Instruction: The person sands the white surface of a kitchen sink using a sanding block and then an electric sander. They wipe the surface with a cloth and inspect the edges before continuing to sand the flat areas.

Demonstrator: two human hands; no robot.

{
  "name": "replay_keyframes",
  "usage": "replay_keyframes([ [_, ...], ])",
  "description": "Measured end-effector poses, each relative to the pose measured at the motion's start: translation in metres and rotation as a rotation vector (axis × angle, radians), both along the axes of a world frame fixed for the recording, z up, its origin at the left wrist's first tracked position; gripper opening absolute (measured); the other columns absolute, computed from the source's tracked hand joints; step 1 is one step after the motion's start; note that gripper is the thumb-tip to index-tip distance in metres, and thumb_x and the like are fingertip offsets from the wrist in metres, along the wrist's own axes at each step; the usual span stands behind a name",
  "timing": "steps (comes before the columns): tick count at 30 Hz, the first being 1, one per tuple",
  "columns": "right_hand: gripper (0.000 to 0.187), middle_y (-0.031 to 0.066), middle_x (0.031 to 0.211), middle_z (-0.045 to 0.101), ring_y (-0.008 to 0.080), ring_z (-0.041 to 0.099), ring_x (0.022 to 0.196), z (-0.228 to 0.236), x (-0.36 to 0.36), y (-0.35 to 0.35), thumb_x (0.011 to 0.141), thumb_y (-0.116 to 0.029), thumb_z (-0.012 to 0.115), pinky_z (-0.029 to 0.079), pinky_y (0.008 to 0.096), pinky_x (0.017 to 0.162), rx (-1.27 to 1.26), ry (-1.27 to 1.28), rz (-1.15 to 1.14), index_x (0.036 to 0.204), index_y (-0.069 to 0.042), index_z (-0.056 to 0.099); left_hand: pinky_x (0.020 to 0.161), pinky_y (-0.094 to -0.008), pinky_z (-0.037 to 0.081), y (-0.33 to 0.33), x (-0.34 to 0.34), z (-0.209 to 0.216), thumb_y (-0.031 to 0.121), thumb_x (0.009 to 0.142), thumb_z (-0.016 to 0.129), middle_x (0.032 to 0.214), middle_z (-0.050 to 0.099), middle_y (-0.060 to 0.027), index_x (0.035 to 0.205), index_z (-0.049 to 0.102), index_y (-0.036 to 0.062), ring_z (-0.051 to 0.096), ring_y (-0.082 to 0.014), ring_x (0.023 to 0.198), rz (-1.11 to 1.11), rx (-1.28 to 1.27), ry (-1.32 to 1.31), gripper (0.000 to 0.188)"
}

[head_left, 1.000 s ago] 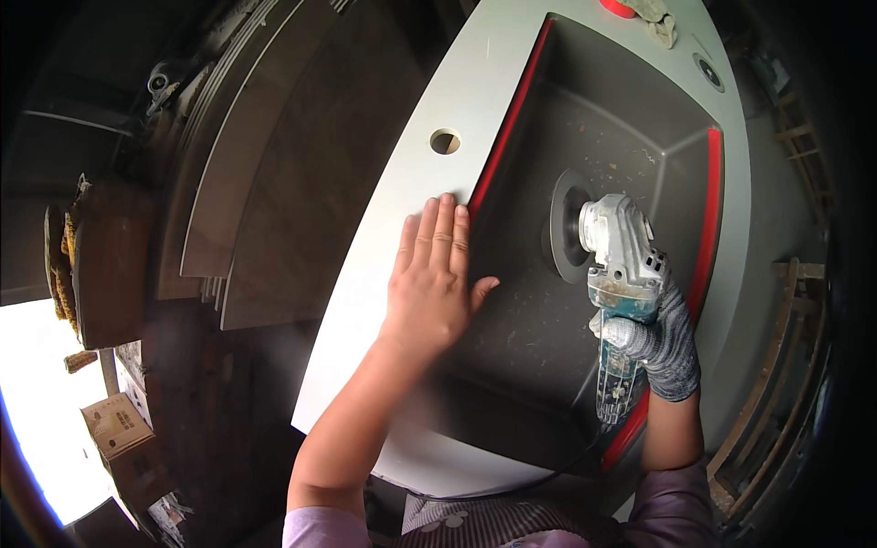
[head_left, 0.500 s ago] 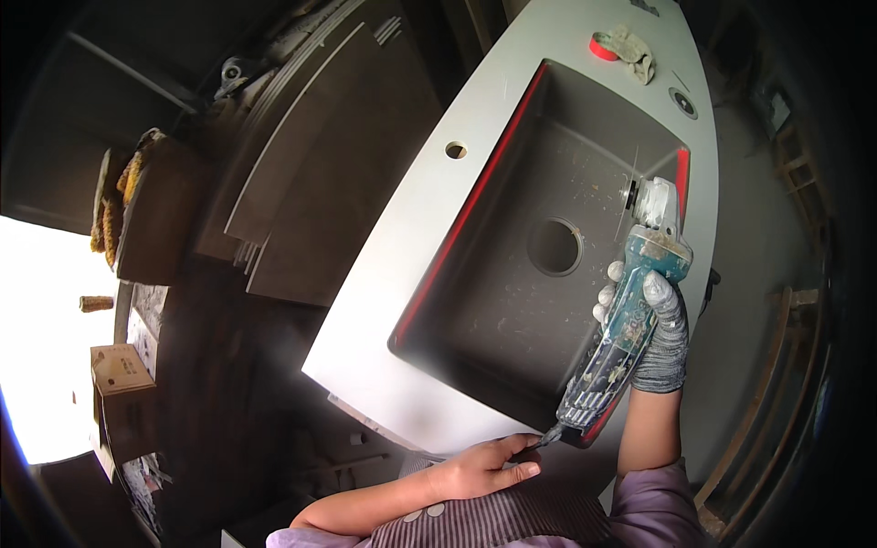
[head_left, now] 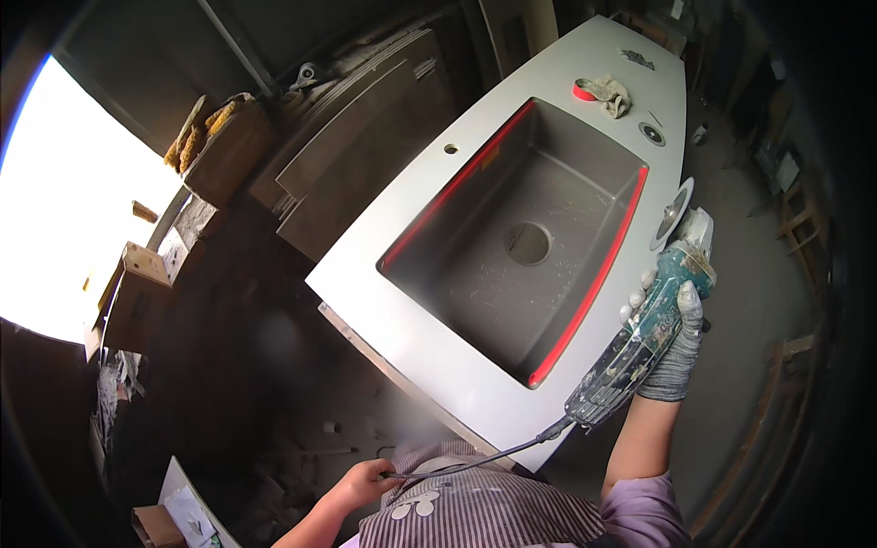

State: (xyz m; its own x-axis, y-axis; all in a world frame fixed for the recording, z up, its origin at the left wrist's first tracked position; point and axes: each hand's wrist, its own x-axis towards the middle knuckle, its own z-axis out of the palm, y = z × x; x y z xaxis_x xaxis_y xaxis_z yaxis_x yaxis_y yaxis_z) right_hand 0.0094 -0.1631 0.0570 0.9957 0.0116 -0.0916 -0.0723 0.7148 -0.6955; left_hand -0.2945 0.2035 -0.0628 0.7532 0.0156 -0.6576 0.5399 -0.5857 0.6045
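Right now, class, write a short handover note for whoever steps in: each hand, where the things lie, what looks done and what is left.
Right hand, gloved: grip shut on the angle grinder, held off the right edge of the white countertop, disc up.
Left hand, bare: holds the grinder's cord near the apron.
Sink basin: dusty, red tape along two edges.
Rag and tape roll at the far end.
Done or left: cannot tell; grinder is off the work.

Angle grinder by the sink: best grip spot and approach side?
Grip the angle grinder around its long teal body, behind the head, where the gloved right hand wraps it. Come from the right, the side away from the sink. The disc sits at the far end and the cable, touched by the left hand, leaves the near end.
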Motion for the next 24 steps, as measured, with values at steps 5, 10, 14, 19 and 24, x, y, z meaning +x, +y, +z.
replay_keyframes([
  [5, 0.053, 0.0108, 0.106, 0.063, 0.0241, 0.067, 0.087, 0.004, -0.039, -0.059, 0.090, -0.035, 0.072, 0.062, 0.0396, 0.073, 0.036, -0.097, 0.038, 0.131, -0.007, 0.052, 0.069, -0.0275, 0.051, -0.044, -0.033, 0.002, 0.011, 0.091, 0.072, 0.080, 0.072, -0.0081, 0.095, 0.069, -0.0055, 0.061, -0.0083, 0.075, 0.112, -0.048, -0.027, 0.018],
  [10, 0.057, 0.0118, 0.105, 0.063, 0.0237, 0.068, 0.085, 0.006, -0.082, -0.091, 0.089, -0.035, 0.074, 0.062, 0.0395, 0.072, -0.048, -0.098, 0.027, 0.128, 0.000, 0.050, 0.060, -0.0219, 0.044, -0.044, -0.044, -0.003, 0.004, 0.088, 0.074, 0.072, 0.062, 0.0035, 0.083, 0.065, 0.0029, 0.053, -0.0036, 0.068, 0.235, -0.417, -0.017, 0.011],
  [14, 0.053, 0.0116, 0.102, 0.064, 0.0210, 0.067, 0.086, 0.016, -0.117, -0.101, 0.091, -0.033, 0.071, 0.062, 0.0372, 0.071, -0.170, -0.074, 0.004, 0.126, 0.001, 0.049, 0.065, -0.0206, 0.043, -0.049, -0.056, 0.001, 0.009, 0.092, 0.074, 0.079, 0.063, 0.0041, 0.090, 0.065, 0.0027, 0.055, -0.0034, 0.073, 0.308, -0.789, 0.058, 0.011],
  [19, 0.057, 0.0112, 0.107, 0.062, 0.0226, 0.067, 0.088, 0.020, -0.129, -0.128, 0.091, -0.029, 0.071, 0.060, 0.0369, 0.071, -0.221, -0.129, 0.037, 0.134, -0.001, 0.046, 0.069, -0.0213, 0.043, -0.068, -0.061, -0.009, 0.013, 0.096, 0.070, 0.084, 0.062, 0.0046, 0.096, 0.066, 0.0006, 0.052, -0.0033, 0.076, 0.329, -0.849, 0.030, 0.012],
  [24, 0.057, 0.0128, 0.110, 0.060, 0.0236, 0.066, 0.090, -0.010, -0.119, -0.166, 0.090, -0.027, 0.072, 0.059, 0.0392, 0.074, -0.227, -0.169, 0.028, 0.133, -0.001, 0.046, 0.068, -0.0210, 0.042, -0.109, -0.036, -0.027, 0.013, 0.097, 0.069, 0.083, 0.061, 0.0055, 0.097, 0.066, -0.0004, 0.051, -0.0036, 0.075, 0.418, -0.820, -0.042, 0.014],
])
